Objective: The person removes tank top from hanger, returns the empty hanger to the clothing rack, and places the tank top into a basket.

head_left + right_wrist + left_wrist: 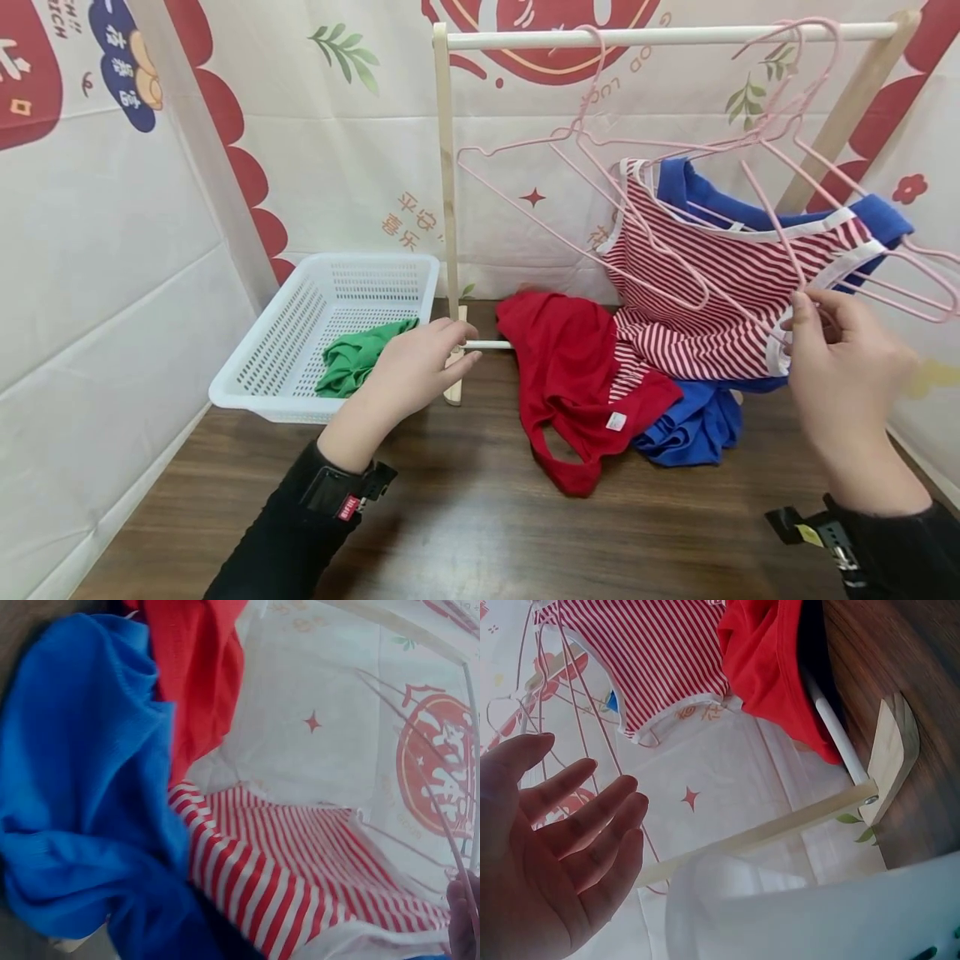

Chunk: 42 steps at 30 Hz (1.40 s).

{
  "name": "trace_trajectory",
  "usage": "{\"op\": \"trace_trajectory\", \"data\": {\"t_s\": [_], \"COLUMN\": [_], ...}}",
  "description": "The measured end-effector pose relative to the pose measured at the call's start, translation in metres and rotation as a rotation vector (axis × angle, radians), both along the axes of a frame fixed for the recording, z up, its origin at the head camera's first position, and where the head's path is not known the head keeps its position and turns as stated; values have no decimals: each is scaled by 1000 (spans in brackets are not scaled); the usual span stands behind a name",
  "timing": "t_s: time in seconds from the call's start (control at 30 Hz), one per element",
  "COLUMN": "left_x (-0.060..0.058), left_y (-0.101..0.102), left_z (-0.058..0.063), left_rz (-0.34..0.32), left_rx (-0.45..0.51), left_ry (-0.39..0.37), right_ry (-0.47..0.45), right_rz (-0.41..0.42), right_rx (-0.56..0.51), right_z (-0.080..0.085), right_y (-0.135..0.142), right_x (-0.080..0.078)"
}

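Note:
My right hand (847,367) pinches a thin pink hanger (772,208) near the shoulder of a red-and-white striped sleeveless top (720,250). In the right wrist view only the fingertips (459,907) show, at the hanger's wire. Behind the striped top is a blue garment (693,187), and its lower part (82,772) hangs in folds. A red garment (566,367) with a white tag lies bunched beside the striped one. My left hand (420,358) is held between a white basket (232,392) and the rack, its fingers (592,817) loosely bent with nothing in them.
A rack with wooden posts (444,167) and a white top rail (675,35) stands at the back. Another pink hanger (517,146) hangs from it, unclothed. Green cloth (356,358) lies in the basket. A brown wooden table (465,508) is underneath, with printed fabric walls (337,167) around.

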<state>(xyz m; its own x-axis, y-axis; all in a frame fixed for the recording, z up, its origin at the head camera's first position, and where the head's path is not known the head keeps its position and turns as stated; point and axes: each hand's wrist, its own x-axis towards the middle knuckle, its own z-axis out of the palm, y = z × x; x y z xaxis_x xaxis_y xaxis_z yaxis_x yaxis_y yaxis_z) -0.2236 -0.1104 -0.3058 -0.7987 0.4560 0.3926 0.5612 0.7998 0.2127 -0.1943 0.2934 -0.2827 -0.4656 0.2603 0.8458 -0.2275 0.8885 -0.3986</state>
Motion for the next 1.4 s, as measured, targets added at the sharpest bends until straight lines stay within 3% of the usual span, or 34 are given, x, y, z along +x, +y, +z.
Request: {"op": "trace_trajectory", "data": {"t_s": [0.27,0.57,0.83,0.97,1.17,1.4], "left_x": [0,-4,-5,-6,-7,-6], "left_y": [7,13,14,16,19,22], "left_z": [-4,-7,-8,-9,-9,-11], "left_rz": [-3,-13,2,-15,-34,-36], "left_rx": [-3,-7,8,28,39,25], "left_ry": [-3,6,-4,31,89,99], "right_ry": [13,-23,-51,-55,-67,-100], "right_rz": [74,94,128,153,156,149], "right_rx": [-32,-59,-41,-25,-6,-3], "right_z": [13,28,42,48,50,45], "right_y": [-13,-26,-38,-42,-43,-43], "right_x": [-12,-17,-22,-25,-30,-30]}}
